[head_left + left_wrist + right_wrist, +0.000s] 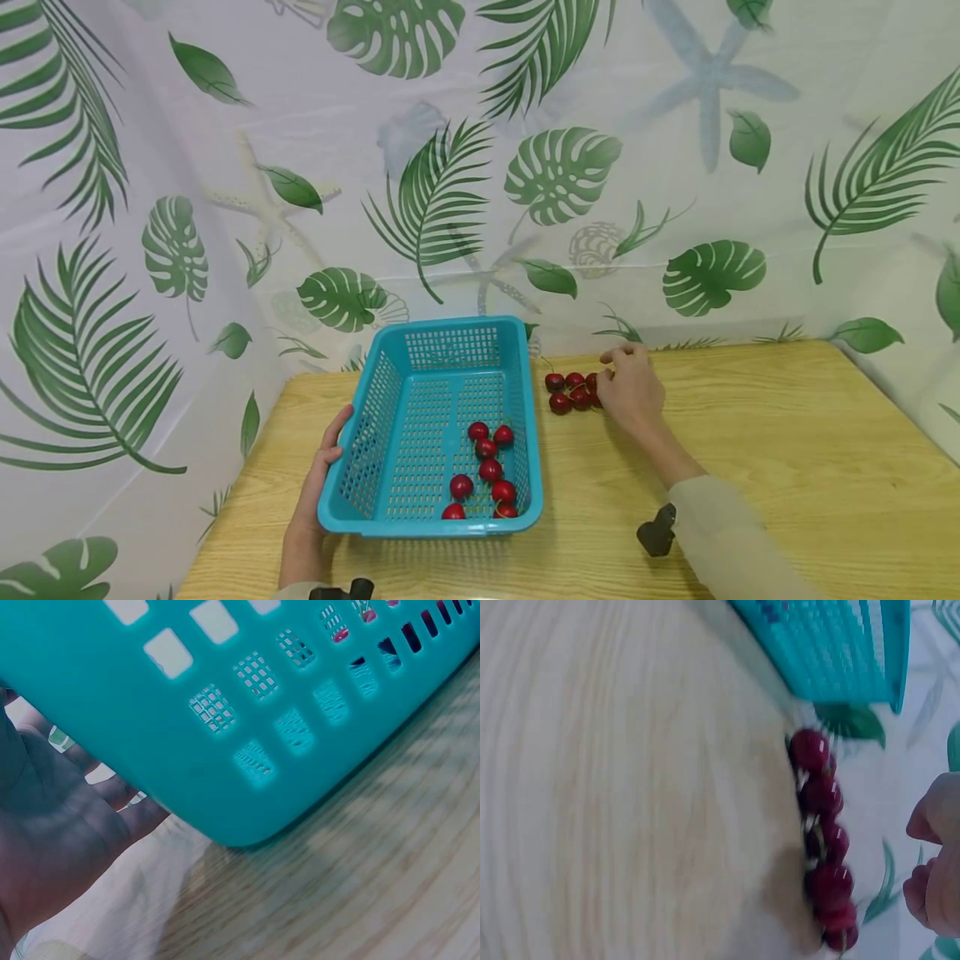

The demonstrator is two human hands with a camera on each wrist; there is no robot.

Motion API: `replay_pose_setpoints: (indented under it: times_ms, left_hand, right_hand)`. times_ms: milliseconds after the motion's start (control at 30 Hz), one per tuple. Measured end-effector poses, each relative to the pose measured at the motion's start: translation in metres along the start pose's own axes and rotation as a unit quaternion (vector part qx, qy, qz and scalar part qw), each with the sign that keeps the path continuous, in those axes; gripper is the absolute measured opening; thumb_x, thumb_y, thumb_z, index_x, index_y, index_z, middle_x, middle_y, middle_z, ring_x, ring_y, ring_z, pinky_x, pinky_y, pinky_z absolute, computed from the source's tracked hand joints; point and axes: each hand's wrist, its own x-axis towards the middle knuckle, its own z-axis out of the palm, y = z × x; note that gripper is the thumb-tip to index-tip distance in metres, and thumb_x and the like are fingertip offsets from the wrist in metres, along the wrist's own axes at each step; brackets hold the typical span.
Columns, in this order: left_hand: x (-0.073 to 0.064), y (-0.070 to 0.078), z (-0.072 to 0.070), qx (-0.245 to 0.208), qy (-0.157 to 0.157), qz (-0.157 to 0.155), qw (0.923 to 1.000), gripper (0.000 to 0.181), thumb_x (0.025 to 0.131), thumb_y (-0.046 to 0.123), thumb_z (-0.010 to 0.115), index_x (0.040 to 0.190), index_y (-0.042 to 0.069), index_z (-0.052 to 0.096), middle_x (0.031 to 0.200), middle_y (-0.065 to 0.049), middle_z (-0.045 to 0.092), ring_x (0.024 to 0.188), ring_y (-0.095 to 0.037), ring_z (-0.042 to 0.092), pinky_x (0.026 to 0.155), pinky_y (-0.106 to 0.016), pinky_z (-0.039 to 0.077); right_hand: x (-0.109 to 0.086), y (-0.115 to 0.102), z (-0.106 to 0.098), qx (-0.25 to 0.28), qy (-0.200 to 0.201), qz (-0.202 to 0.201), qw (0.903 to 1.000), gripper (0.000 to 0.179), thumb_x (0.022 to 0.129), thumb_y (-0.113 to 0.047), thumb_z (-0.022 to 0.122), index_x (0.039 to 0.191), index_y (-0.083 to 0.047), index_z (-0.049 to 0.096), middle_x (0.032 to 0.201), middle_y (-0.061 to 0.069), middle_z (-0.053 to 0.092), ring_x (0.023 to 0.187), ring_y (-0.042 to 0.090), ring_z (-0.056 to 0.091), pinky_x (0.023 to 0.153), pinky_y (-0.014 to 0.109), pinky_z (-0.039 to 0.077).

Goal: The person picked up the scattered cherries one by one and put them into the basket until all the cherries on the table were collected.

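Note:
A blue plastic basket (528,467) with slotted walls stands on the table, with several red cherries (491,471) lying in its right and near part. My left hand (324,475) rests against the outside of its left wall; in the left wrist view its fingers (139,817) reach along the wall, fairly straight. To the right of the basket, several more cherries (560,403) lie grouped on the table. My right hand (633,389) is over the right end of that group and hides part of it. In the right wrist view, nothing shows between its bent fingers (930,817).
The wood-grain table (780,450) extends to the right of the group. A white cloth (450,275) printed with green leaves hangs behind and at the left, close to the table's back edge. Dark wrist devices (657,532) sit on both forearms.

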Motion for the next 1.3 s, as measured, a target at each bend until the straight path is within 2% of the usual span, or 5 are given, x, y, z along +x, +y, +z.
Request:
replay_pose_setpoints:
  times_ms: [133,433,767,900,1300]
  left_hand:
    - [-0.001,0.0,0.0,0.002,0.01,-0.006,0.9999,0.061,0.1,0.019,0.019,0.16,0.025,0.009,0.165,-0.011,0.0,0.146,-0.042,0.01,0.098,-0.038,0.038]
    - [-0.002,-0.002,0.0,-0.002,0.005,-0.004,1.0,0.061,0.101,0.02,0.018,0.16,0.026,0.008,0.165,-0.013,-0.002,0.145,-0.044,0.011,0.098,-0.04,0.039]
    - [-0.002,0.001,0.003,-0.008,0.007,-0.015,0.9998,0.062,0.1,0.021,0.019,0.16,0.025,0.007,0.165,-0.011,0.002,0.145,-0.044,0.014,0.098,-0.042,0.039]
    - [-0.002,0.001,0.003,-0.01,0.002,-0.014,0.9999,0.061,0.1,0.021,0.019,0.16,0.025,0.007,0.165,-0.011,0.001,0.145,-0.044,0.014,0.098,-0.042,0.039]
    - [-0.001,0.002,0.002,-0.008,0.007,-0.012,0.9999,0.062,0.1,0.02,0.019,0.16,0.028,0.008,0.166,-0.01,-0.001,0.146,-0.042,0.011,0.098,-0.039,0.038]
  right_hand:
    - [-0.001,0.018,-0.007,-0.028,-0.036,0.025,0.9986,0.028,0.094,-0.011,0.051,0.115,0.001,0.066,0.13,0.026,0.046,0.108,0.044,0.052,0.06,0.048,0.047]
    - [-0.002,0.037,-0.009,-0.054,-0.071,0.029,0.9956,0.028,0.097,-0.015,0.05,0.111,0.004,0.066,0.112,0.027,0.055,0.08,0.033,0.058,0.054,0.04,0.045]
    - [-0.005,0.047,-0.007,-0.045,-0.077,0.001,0.996,0.032,0.096,-0.013,0.05,0.116,0.004,0.068,0.127,0.025,0.057,0.102,0.041,0.062,0.071,0.05,0.052]
    - [-0.002,0.049,-0.008,-0.034,-0.081,0.013,0.996,0.033,0.093,-0.011,0.049,0.116,0.004,0.069,0.12,0.025,0.064,0.092,0.037,0.065,0.063,0.045,0.051]
    - [0.003,0.046,-0.025,0.003,-0.026,0.011,0.9996,0.029,0.094,-0.006,0.05,0.112,0.004,0.071,0.109,0.024,0.07,0.087,0.035,0.065,0.067,0.045,0.05]
